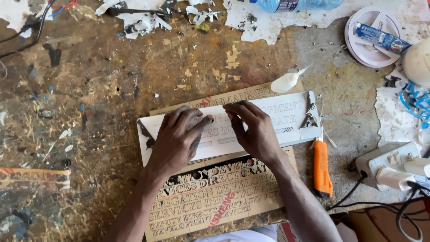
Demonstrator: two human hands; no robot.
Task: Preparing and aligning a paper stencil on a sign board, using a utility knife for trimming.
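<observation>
My left hand (pixel 178 140) and my right hand (pixel 253 129) both press down on a white rectangular sheet (pixel 286 117) with faint cut lettering, fingertips nearly meeting near its middle. The sheet lies across a brown board (pixel 215 201) covered with rows of dark cut-out letters and red marks. Neither hand grips anything; the fingers lie flat and slightly spread on the sheet. Scraps of peeled dark material sit at the sheet's right end (pixel 310 117) and left end (pixel 147 134).
An orange utility knife (pixel 321 167) lies right of the board. A white power strip (pixel 389 164) with plugs and black cables sits at the right edge. A white round lid (pixel 369 37), a blue tube (pixel 381 38), a plastic bottle (pixel 297 4) and paper scraps line the far side.
</observation>
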